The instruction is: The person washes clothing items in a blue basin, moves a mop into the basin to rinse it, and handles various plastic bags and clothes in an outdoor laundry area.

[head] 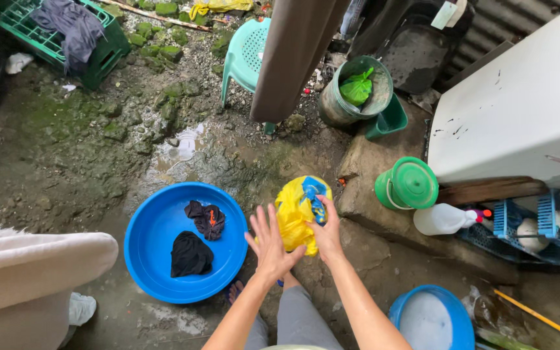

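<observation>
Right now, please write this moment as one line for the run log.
right hand: grips yellow plastic bag with blue print | left hand: open, beside bag | round blue plastic basin: two dark cloths inside

Lighting was soft, flat daylight, pretty overcast-looking, so hardly any hard shadows anywhere. Just a faint dark patch sat under the hands (296, 240) and beside the basin (186, 241) left of them. The wet ground (183, 152) above the hands gave off pale glare, and the white box (520, 110) up right of them was nearly blown out. Focus was sharp mid-frame. Edges bent wide-angle style, and corners went darker, especially far upper left.
</observation>
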